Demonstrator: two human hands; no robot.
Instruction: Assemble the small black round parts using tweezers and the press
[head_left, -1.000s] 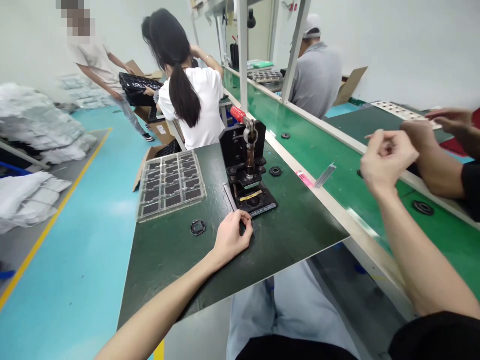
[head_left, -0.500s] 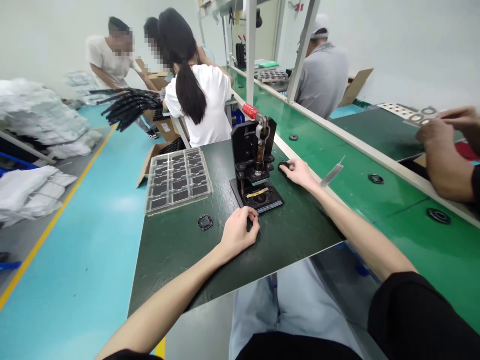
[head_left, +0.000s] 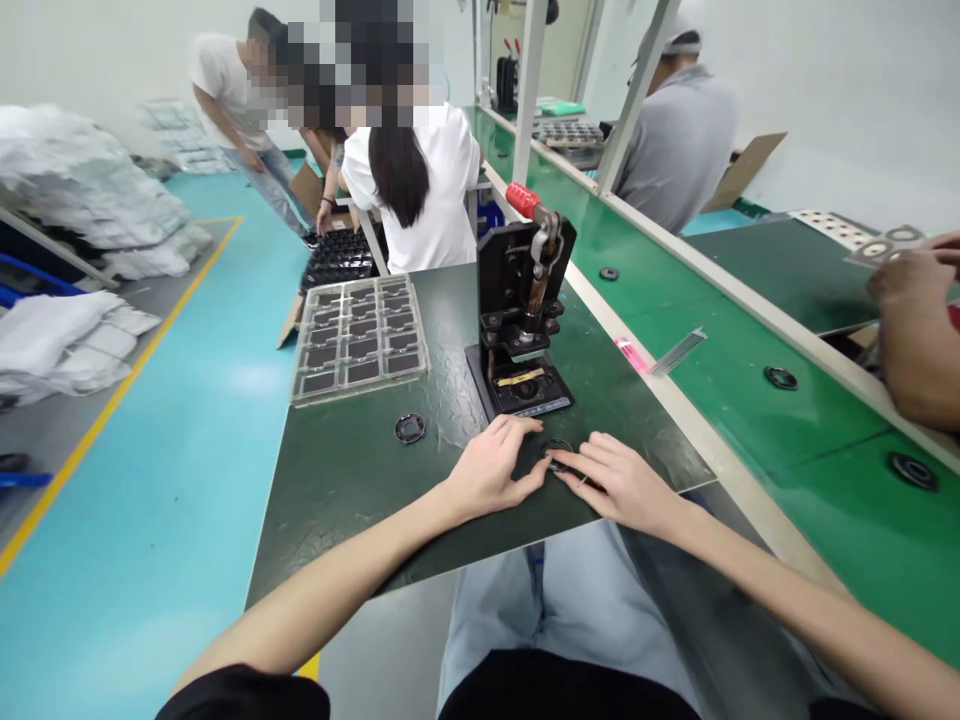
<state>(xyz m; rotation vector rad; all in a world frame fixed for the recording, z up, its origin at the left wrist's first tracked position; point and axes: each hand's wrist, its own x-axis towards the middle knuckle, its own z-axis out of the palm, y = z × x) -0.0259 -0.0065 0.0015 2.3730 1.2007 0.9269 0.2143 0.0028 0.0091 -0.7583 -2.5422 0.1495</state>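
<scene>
A round black plastic part [head_left: 557, 452] is close to the table's front edge, pinched in the fingers of my right hand [head_left: 626, 482], which partly cover it. My left hand [head_left: 491, 468] is just left of it, thumb and forefinger spread apart, the thumb tip at the part's rim. Whether the thumb presses on it I cannot tell. Right behind the hands stands a black toggle press [head_left: 523, 300] with a red handle, its base bearing a yellow strip. Another round black part [head_left: 410, 429] lies flat on the dark green tabletop [head_left: 337, 480], left of my left hand.
A clear compartment tray [head_left: 360, 340] of dark flat pieces sits at the back left. Along the right, a green conveyor belt [head_left: 720, 330] carries several round black parts. Clear strips [head_left: 679, 352] lie at its edge. Co-workers [head_left: 409, 190] are behind the table; another person's hands [head_left: 911, 320] are far right.
My right hand has come back from the press's right side toward me with a round black part. The left hand has shifted right and its pinch has opened. The view has shifted slightly.
</scene>
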